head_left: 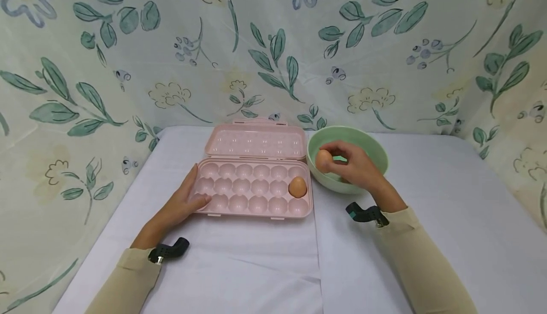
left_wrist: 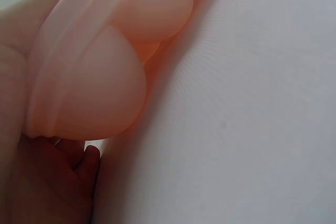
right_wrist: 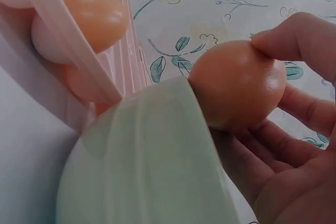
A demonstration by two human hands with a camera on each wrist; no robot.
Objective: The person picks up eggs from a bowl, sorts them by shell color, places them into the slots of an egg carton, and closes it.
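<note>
A pink egg carton (head_left: 250, 215) lies with its lid folded back, and one brown egg (head_left: 297, 187) sits in the middle row at its right end. My left hand (head_left: 177, 205) grips the carton's left end, thumb over the rim; in the left wrist view some fingers reach below the carton's rounded cups (left_wrist: 100, 87). Over the left rim of a green bowl (head_left: 337, 186), my right hand (head_left: 359, 164) pinches another brown egg (right_wrist: 236, 85) between thumb and fingers. Most of the bowl's inside is hidden behind that hand, with a bit of brown showing beneath it.
The raised lid (head_left: 256, 143) leans back behind the carton, close to the bowl's left side. A white cloth (head_left: 256, 266) covers the table. Floral fabric (head_left: 273, 43) hangs behind and at both sides.
</note>
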